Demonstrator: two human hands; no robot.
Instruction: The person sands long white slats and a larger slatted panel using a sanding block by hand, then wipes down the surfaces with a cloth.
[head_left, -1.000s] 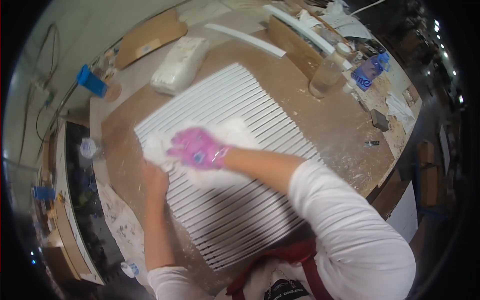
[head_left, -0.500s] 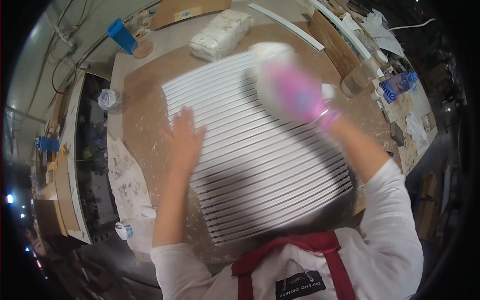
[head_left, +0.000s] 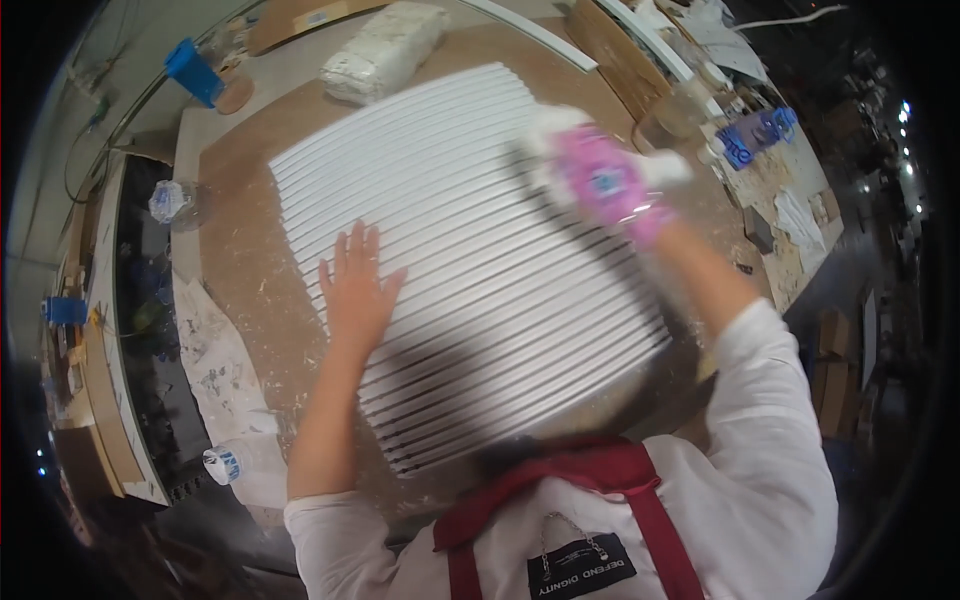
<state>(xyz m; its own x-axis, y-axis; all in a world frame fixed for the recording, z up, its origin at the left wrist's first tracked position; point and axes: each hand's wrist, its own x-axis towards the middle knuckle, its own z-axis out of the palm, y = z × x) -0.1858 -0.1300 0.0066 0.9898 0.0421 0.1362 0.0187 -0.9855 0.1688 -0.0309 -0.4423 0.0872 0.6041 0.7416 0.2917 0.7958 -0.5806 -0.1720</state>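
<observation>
The white slatted panel (head_left: 460,260) lies flat mid-bench (head_left: 240,200). The left hand (head_left: 355,290), fingers spread apart, pins its nine-o'clock edge; the pink-gloved right hand (head_left: 600,180), fingers clamped on a white cloth (head_left: 555,125), rubs at one o'clock. Hard strokes could skid the panel or snag a slat.

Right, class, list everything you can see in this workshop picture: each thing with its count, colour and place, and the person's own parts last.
Slatted panel: one, white, flat on the middle of the bench.
Workbench: one, brown, dusty, under the panel.
Wrapped bundle: one, whitish, beyond the panel's far edge.
Blue object: one, far left of the bench.
Blue-patterned item: one, right bench edge.
Tape roll: one, white, lower left.
Apron: one, red, on the person.
Left hand: bare, flat on the panel's left side.
Right hand: pink glove, holding a white cloth on the panel's far right.
</observation>
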